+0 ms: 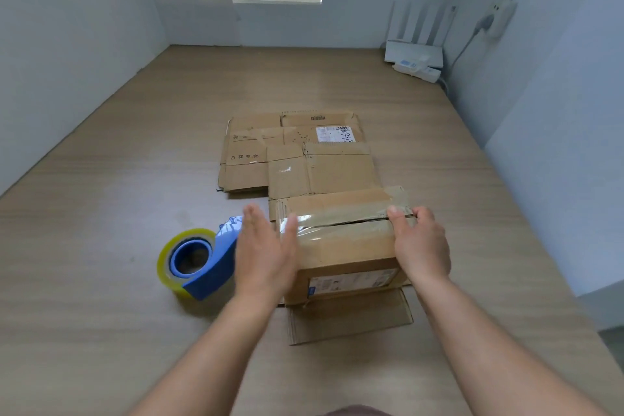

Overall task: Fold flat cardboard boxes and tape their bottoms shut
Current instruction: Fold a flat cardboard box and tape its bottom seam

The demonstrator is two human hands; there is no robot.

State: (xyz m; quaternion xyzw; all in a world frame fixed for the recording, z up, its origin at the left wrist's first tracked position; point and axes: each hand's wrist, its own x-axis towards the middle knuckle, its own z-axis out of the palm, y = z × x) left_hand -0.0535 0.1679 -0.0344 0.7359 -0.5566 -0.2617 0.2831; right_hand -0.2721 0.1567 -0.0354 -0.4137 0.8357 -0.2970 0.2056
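A folded-up brown cardboard box [344, 240] stands on the wooden surface with its flaps on top. Clear tape runs along the seam between those flaps. My left hand [265, 246] lies flat with straight fingers against the box's left side. Over the box's right edge my right hand [420, 243] rests, its thumb on the taped seam and its fingers down the right side. A blue tape dispenser [202, 260] with a yellowish roll of clear tape lies just left of my left hand. Flat cardboard boxes [297, 159] lie stacked behind the standing box.
A loose cardboard flap [351, 317] sticks out on the surface in front of the box. A white router with antennas [417, 47] and its cable sit in the far right corner. White walls enclose the wooden surface [101, 213] on three sides.
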